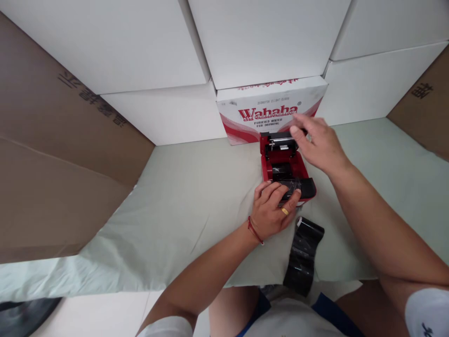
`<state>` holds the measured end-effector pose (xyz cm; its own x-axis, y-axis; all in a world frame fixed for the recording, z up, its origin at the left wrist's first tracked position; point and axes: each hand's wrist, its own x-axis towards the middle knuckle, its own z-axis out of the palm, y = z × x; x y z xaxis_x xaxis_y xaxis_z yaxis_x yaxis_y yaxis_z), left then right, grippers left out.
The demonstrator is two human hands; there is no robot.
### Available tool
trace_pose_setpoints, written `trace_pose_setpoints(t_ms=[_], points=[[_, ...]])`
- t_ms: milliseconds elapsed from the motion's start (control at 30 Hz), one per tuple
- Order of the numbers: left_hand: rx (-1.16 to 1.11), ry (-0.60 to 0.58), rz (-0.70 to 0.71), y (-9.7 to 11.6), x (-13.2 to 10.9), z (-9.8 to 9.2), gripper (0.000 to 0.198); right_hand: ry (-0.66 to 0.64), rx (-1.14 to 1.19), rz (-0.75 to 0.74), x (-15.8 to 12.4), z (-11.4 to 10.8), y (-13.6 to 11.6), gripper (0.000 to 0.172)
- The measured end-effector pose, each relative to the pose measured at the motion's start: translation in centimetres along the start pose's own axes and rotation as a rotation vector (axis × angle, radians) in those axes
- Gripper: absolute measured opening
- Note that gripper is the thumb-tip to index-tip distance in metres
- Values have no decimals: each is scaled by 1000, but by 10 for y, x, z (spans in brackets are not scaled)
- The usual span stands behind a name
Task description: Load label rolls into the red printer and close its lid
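Observation:
A small red and black device [302, 169] stands on the green cloth with its lid raised at the back. Inside it lies a black roll [281, 170]. My left hand [273, 208] wears a ring and a red cord, and its fingers press shiny black film onto the device's front edge. My right hand [317, 142] is closed at the right corner of the raised lid, thumb and fingers round its edge. Just in front of the device, a black film strip [302, 255] with a rolled end lies on the cloth and hangs over the table's near edge.
Behind the device stands a white and red Wahaha carton [268, 110]. Large white boxes [157, 114] are stacked behind it. Brown cardboard boxes stand at the left [52, 150] and right [426, 105]. The green cloth [175, 201] covers the table up to its near edge.

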<state>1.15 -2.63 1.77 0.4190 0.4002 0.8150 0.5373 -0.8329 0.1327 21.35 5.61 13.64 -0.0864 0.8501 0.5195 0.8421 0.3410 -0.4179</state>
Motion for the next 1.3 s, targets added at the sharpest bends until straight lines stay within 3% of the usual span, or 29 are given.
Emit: trace_pose_setpoints(t_ms=[100,267,500,767,900,1133,1233,1300], points=[[-10,-40,-21,1,-2,0,49,-59,-7,-29,-9,8,-3,46],[24,-47,-63,9,-1,1,50,-52,11,-77,-42,-3,-14,44],[166,25,-4,17,10,-3,29,-134,28,-154,-89,-3,-8,39],[99,-54,-13,14,2,-4,35,-183,-39,-129,-96,-5,-12,42],[46,-80,-39,13,0,-5,40,-132,34,-149,-99,-3,-7,39],[-139,54,-37,7,4,-9,49,-18,184,-229,-122,7,-3,29],[-270,199,-185,0,4,-13,51,26,196,-285,-138,5,-4,28],[-351,247,-417,-11,3,-12,48,84,191,-289,-146,5,-5,30]])
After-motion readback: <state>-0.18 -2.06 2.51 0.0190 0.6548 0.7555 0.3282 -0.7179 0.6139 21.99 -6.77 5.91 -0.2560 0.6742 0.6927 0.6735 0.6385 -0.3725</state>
